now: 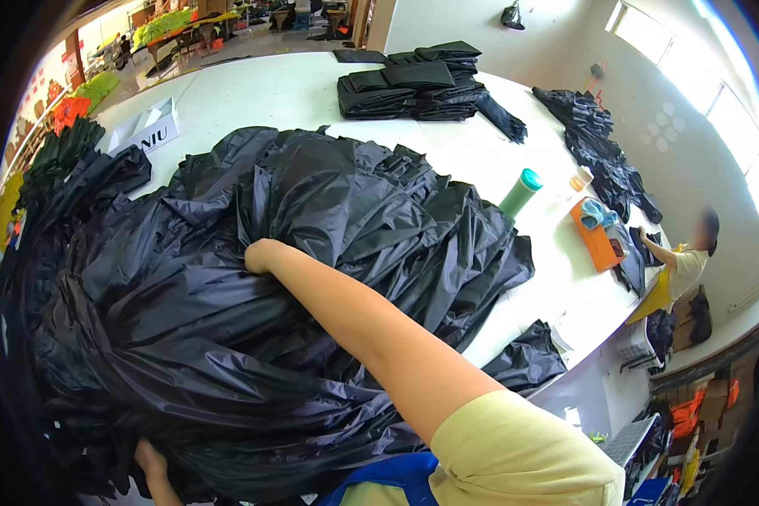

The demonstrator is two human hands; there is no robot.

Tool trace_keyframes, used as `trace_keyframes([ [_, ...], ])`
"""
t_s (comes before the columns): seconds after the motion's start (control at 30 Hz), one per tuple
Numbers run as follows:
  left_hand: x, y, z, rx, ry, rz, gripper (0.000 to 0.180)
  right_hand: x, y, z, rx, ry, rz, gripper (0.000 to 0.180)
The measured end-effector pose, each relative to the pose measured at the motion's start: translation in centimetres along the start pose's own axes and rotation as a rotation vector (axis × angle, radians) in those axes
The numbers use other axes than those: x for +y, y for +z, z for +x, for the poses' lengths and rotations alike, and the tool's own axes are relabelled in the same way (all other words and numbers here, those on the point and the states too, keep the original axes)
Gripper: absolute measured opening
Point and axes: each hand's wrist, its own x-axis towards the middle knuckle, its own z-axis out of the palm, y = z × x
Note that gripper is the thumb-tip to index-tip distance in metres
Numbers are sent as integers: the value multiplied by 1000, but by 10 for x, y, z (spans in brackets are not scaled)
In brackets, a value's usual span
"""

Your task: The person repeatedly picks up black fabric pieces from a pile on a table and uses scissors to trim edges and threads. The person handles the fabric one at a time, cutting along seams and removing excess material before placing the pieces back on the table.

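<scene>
A: Nearest us, our left hand (149,462) sits at the lower edge of the black fabric heap (253,295), fingers hidden; grip unclear.

B: Our right hand (260,255) reaches over the top, fist buried in a fold, seemingly clamped on cloth. Heap covers the white table (261,93).

A: Judgement: gather one layer only, lift evenly.

B: Beyond: green bottle (521,192), folded black stack (413,84), a co-worker (687,261) far right.
</scene>
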Motion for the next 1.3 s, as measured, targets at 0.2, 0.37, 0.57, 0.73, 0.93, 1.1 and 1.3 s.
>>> trace_keyframes([
  [0.2, -99, 14, 4, 116, -106, 323, 48, -18, -70, -81, 517, 113, 417, 22],
  [0.37, -101, 20, 0, 206, -154, 214, 43, 22, -109, -96, 606, 171, 231, 27],
  [0.57, 115, -27, -72, 158, 68, 442, 35, 97, -156, -66, 541, 193, 210, 41],
  [0.73, 76, 68, -265, 681, -547, -18, 55, 107, -149, 71, 580, -50, -52, 37],
  [0.93, 184, 94, -235, 240, -724, -578, 69, 96, -93, 206, 169, -211, -300, 43],
  [1.1, 138, 117, -185, 218, -607, -483, 64, 114, -53, 198, -53, -156, -159, 38],
  [1.3, 93, 158, -97, 211, -305, -478, 58, 109, -48, 151, -120, -153, -25, 35],
])
